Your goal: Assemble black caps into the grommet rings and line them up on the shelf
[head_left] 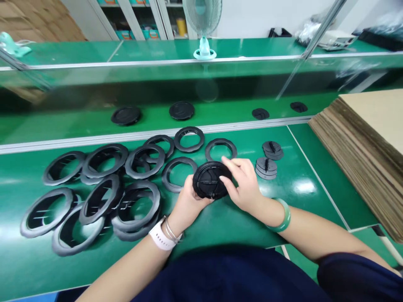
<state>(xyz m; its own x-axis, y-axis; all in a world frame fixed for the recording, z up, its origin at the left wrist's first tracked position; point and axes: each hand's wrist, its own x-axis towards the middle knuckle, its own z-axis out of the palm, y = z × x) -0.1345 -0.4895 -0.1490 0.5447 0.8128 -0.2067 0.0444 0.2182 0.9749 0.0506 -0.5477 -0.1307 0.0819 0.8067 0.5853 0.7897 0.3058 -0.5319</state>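
Both my hands hold one round black plastic cover [210,179] just above the green bench. My left hand [188,202] grips its left and lower edge, fingers curled beneath it. My right hand [244,184] is wrapped round its right side, with the fingertips pressing on its top face. Several loose black rings [103,197] lie spread over the bench to my left, some overlapping. Two small stacks of black discs [268,161] sit just right of my hands.
Finished black covers [181,110] lie along the green conveyor belt [78,121] beyond the bench's metal rail. A tall pile of flat cardboard sheets [365,147] fills the right side. A small fan [203,25] stands on the far shelf.
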